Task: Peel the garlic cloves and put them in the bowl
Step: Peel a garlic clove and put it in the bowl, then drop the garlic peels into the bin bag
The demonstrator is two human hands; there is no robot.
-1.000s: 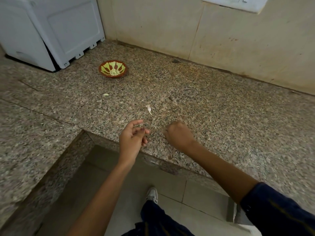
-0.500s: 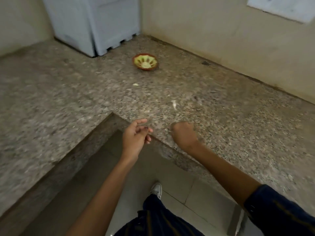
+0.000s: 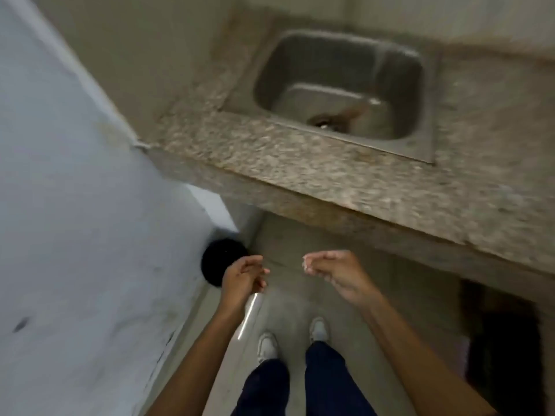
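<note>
The view is blurred. My right hand (image 3: 333, 271) hovers over the floor in front of the counter, its fingers curled round small pale scraps (image 3: 307, 263) that look like garlic skin. My left hand (image 3: 241, 277) hangs a little to the left at the same height, fingers loosely curled, and I see nothing in it. The two hands do not touch. The bowl and the garlic cloves are out of view.
A steel sink (image 3: 345, 85) is set into the speckled granite counter (image 3: 300, 163) ahead. A white appliance (image 3: 75, 205) fills the left side. A round black object (image 3: 220, 256) sits on the floor beside my left hand. My two feet stand on the tiled floor (image 3: 285, 304).
The view has swung left, from the counter with the bowl to the sink. Both hands have left the counter top and now hang over the floor.
</note>
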